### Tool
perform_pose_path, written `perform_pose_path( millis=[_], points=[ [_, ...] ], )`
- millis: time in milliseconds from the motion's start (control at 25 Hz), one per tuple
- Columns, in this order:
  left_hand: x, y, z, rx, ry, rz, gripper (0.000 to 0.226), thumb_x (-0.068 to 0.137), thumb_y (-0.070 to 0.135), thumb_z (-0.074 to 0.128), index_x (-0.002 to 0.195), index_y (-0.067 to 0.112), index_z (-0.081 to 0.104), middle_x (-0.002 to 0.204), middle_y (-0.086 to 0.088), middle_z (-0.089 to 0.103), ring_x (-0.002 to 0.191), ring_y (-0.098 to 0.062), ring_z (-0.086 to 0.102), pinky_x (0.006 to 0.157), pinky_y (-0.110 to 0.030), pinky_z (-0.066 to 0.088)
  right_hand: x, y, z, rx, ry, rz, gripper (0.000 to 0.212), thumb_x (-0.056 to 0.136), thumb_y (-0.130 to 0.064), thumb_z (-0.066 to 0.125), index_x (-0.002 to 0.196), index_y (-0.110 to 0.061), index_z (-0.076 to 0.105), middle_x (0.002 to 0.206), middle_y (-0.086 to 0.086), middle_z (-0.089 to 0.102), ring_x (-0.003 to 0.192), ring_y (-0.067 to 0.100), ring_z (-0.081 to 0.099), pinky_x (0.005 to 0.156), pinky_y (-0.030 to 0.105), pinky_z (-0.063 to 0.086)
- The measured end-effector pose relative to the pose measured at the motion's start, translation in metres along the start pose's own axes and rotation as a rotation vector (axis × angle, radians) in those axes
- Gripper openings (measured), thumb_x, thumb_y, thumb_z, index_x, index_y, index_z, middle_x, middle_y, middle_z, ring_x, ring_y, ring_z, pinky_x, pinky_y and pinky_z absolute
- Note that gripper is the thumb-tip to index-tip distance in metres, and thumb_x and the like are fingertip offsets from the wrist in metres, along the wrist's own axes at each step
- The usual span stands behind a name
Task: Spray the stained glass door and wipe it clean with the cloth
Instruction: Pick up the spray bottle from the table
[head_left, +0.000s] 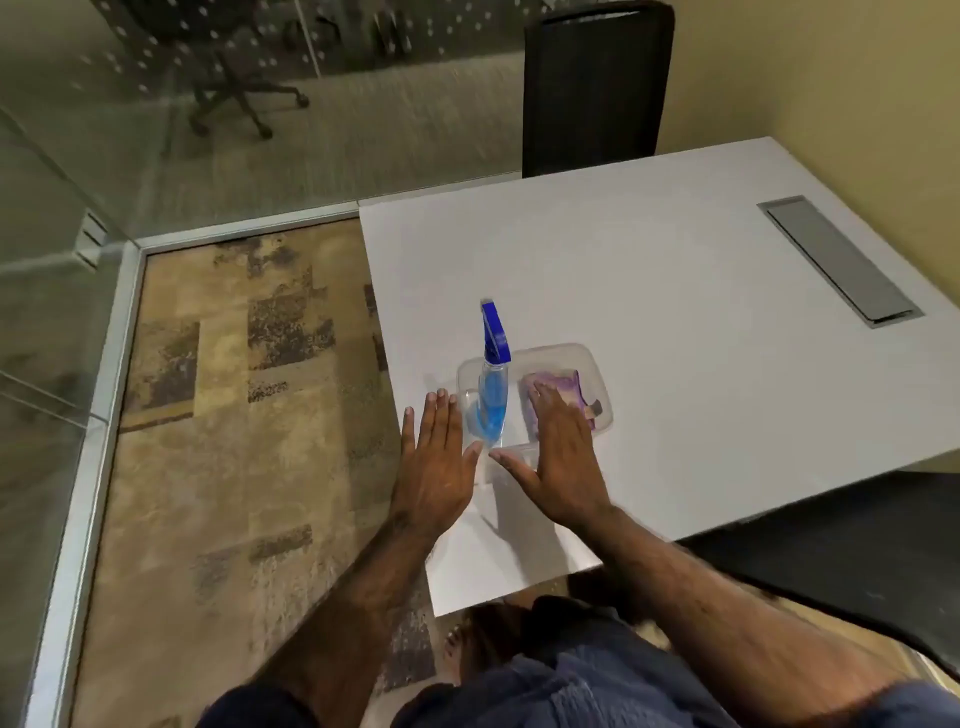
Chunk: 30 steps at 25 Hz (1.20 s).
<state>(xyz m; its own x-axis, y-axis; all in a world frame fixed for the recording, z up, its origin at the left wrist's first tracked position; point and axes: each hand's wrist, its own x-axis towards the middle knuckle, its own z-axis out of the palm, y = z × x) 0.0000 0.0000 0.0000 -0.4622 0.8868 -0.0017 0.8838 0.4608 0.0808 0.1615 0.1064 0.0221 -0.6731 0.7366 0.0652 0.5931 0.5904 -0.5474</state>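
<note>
A clear spray bottle (491, 395) with blue liquid and a blue trigger head stands upright in a clear plastic tray (576, 353) on the white table (649, 270). A purple folded cloth (558, 387) lies in the tray's right half. My left hand (436, 467) is flat and open just left of the bottle, fingers apart. My right hand (558, 457) is open too, its fingers spread over the near part of the cloth. The glass door (57, 218) and glass wall stand at the left and far side, with white dot markings high up.
A black chair (597, 83) stands at the table's far edge. A grey cable hatch (836, 260) is set into the table at the right. Patterned carpet (218, 415) lies left of the table, bordered by a metal floor rail (98, 426). An office chair shows behind the glass.
</note>
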Motion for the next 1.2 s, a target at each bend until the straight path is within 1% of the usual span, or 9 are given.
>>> perform_pose_path(
  millis=[120,240,360,480,600,760,920,1120,1200],
  points=[
    [0.013,0.0,0.002,0.0,-0.005,-0.049,0.079,0.108,0.062,0.006,0.161,0.009,0.029,0.167,-0.015,0.042,0.153,-0.037,0.043,0.132,-0.054,0.007,0.029,0.0,-0.003,0.204,-0.057,0.08,0.096,0.096,-0.069,0.066,0.17,-0.026,0.023,0.177,0.0,0.033,0.16,0.028,0.037,0.13,0.058,0.034],
    [0.024,0.002,0.003,0.0,-0.058,-0.098,0.084,0.108,0.063,0.004,0.161,0.007,0.037,0.169,-0.015,0.038,0.155,-0.036,0.04,0.13,-0.06,0.023,0.062,-0.002,-0.007,0.295,-0.145,0.135,0.096,0.093,-0.067,0.071,0.168,-0.026,0.027,0.174,-0.001,0.039,0.155,0.026,0.044,0.128,0.052,0.039],
    [0.031,0.001,0.006,-0.022,-0.073,-0.146,0.087,0.106,0.066,0.003,0.164,0.008,0.031,0.172,-0.014,0.031,0.159,-0.033,0.032,0.129,-0.06,0.027,0.086,0.002,-0.004,0.389,-0.236,0.105,0.094,0.091,-0.068,0.072,0.166,-0.027,0.033,0.168,-0.003,0.048,0.147,0.024,0.053,0.121,0.044,0.047],
    [0.028,0.003,0.002,-0.053,-0.076,-0.175,0.084,0.108,0.064,0.007,0.163,0.005,0.032,0.171,-0.016,0.034,0.158,-0.035,0.034,0.125,-0.062,0.035,0.098,0.002,0.0,0.403,-0.291,0.061,0.076,0.099,-0.054,0.071,0.162,-0.023,0.04,0.16,0.0,0.056,0.138,0.02,0.058,0.111,0.029,0.045],
    [0.021,0.002,-0.004,-0.048,-0.061,-0.204,0.08,0.11,0.061,0.016,0.159,0.003,0.04,0.166,-0.017,0.042,0.154,-0.036,0.041,0.122,-0.062,0.04,0.105,0.004,0.001,0.435,-0.297,0.073,0.068,0.103,-0.048,0.067,0.16,-0.02,0.043,0.158,0.002,0.057,0.126,0.009,0.052,0.107,0.027,0.045],
    [0.005,-0.005,-0.01,-0.001,-0.05,-0.249,0.082,0.108,0.063,0.016,0.158,0.004,0.043,0.166,-0.015,0.042,0.153,-0.036,0.043,0.125,-0.061,0.036,0.107,0.004,0.005,0.491,-0.316,0.078,0.067,0.101,-0.051,0.065,0.157,-0.019,0.046,0.154,0.004,0.06,0.124,0.015,0.058,0.103,0.027,0.048],
    [-0.009,-0.022,-0.018,-0.03,0.007,-0.328,0.082,0.108,0.066,0.016,0.163,0.007,0.033,0.172,-0.012,0.032,0.159,-0.033,0.032,0.126,-0.063,0.033,0.103,-0.005,-0.002,0.52,-0.269,0.045,0.078,0.093,-0.063,0.058,0.155,-0.018,0.047,0.153,0.004,0.06,0.127,0.02,0.06,0.108,0.04,0.053],
    [-0.044,-0.044,-0.041,-0.043,0.098,-0.381,0.087,0.107,0.068,0.008,0.164,0.007,0.03,0.174,-0.014,0.027,0.162,-0.032,0.025,0.13,-0.062,0.024,0.095,-0.039,-0.024,0.54,-0.245,-0.122,0.074,0.099,-0.066,0.058,0.154,-0.019,0.045,0.152,0.003,0.058,0.133,0.022,0.058,0.103,0.032,0.048],
    [-0.063,-0.056,-0.044,-0.067,0.132,-0.39,0.087,0.106,0.069,0.015,0.166,0.007,0.025,0.175,-0.013,0.02,0.164,-0.03,0.018,0.133,-0.058,0.013,0.089,-0.062,-0.032,0.566,-0.232,-0.198,0.068,0.098,-0.059,0.057,0.152,-0.019,0.045,0.145,0.0,0.058,0.126,0.012,0.058,0.095,0.014,0.048]
  ],
)
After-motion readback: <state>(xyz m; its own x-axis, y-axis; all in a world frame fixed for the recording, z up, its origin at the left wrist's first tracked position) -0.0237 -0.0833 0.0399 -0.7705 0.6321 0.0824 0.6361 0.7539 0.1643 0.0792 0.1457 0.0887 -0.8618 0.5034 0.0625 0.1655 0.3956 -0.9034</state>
